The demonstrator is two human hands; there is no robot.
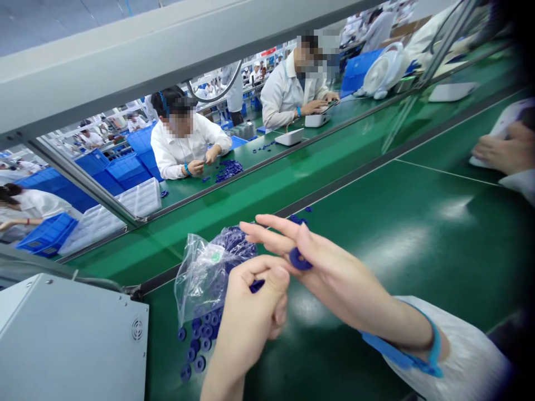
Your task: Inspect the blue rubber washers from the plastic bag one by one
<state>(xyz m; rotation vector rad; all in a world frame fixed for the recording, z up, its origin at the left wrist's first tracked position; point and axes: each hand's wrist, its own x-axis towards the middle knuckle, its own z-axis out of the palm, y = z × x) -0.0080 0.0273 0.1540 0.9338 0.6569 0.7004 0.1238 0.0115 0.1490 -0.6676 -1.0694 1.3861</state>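
My left hand (253,314) is closed, its thumb and forefinger pinched together. A sliver of a dark blue piece (256,285) shows among its curled fingers; the rest is hidden. Over it reaches my right hand (330,273), fingers stretched out to the left, with a dark blue rubber ring (300,259) pinned under the thumb against the fingers. The two hands meet or nearly meet. Behind my left hand lies a clear plastic bag (200,273) full of similar rings. Several loose rings (199,363) are scattered on the green bench just below it.
A grey metal box (71,340) stands at the left. More small blue pieces (297,219) lie behind my right hand. At the right edge, another person's hand (507,147) holds a white device (501,125). Beyond the metal frame (175,67), co-workers in white sit at a green bench.
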